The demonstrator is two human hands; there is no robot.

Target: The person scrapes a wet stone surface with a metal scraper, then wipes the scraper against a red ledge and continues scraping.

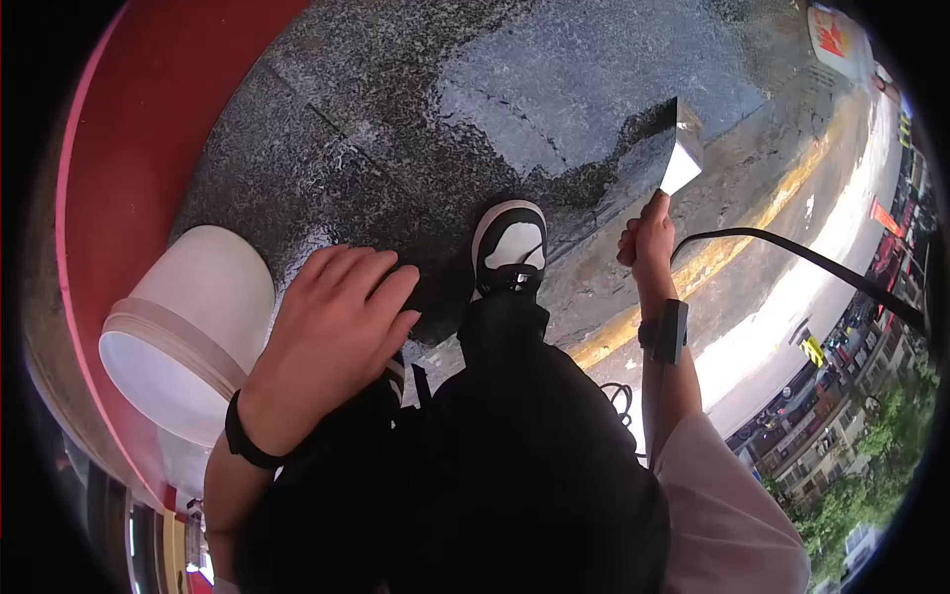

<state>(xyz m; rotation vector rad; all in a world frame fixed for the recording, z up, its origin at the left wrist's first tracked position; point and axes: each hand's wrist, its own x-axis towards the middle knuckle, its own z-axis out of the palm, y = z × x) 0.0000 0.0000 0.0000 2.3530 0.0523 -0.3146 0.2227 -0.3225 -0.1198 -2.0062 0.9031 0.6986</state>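
Observation:
My right hand (pixel 650 238) is wrapped round the handle of a metal scraper (pixel 681 168) whose wide, shiny blade points away from me, close to the wet edge of the pavement. The handle is hidden in my fist. My left hand (pixel 341 322) is open, its fingers loosely bent and the thumb apart, with nothing visible in it. It hovers beside my leg, near a white plastic bucket (pixel 223 277). The palm faces down and cannot be seen.
Dark, wet stone paving (pixel 386 148) surrounds my shoe (pixel 517 243). A red wall (pixel 139 129) curves along the left. A yellow line (pixel 732 252) runs along the right edge. A black strap (pixel 792 247) crosses at right. A white container (pixel 839 45) stands far right.

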